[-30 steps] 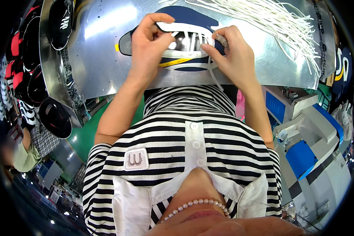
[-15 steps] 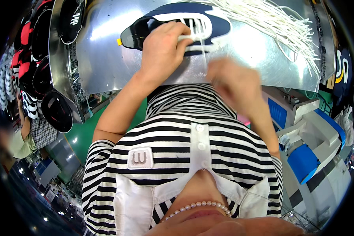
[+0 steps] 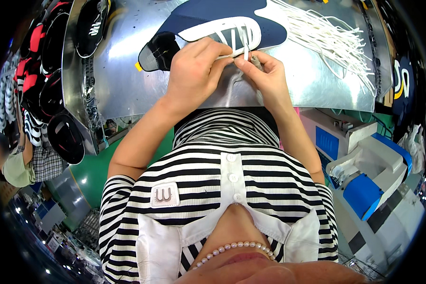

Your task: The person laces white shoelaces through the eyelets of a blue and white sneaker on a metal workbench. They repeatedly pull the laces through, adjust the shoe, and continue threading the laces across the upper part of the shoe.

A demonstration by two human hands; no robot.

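A navy and white shoe upper (image 3: 208, 15), partly laced, lies on the metal table with its dark heel opening to the left. My left hand (image 3: 196, 71) is closed on its near white eyelet edge, thumb and forefinger pinched together. Close beside it, my right hand (image 3: 267, 75) pinches a white shoelace (image 3: 246, 51) at that edge. A slim greyish object (image 3: 255, 60), perhaps a tool's end, pokes out between the right fingers; its kind I cannot make out. The fingers hide part of the eyelet row.
Loose white laces (image 3: 326, 40) lie heaped at the table's right. A black shoe upper (image 3: 91, 28) sits on the left, by more black and red uppers (image 3: 57, 42). The metal table (image 3: 123, 90) ends near my waist. A grey and blue machine (image 3: 364, 175) stands right; another person (image 3: 21, 165) is left.
My right hand has come up from the near table edge to the eyelets, beside my left hand. The lace stretched between it and the shoe is now slack. The shoe has turned slightly.
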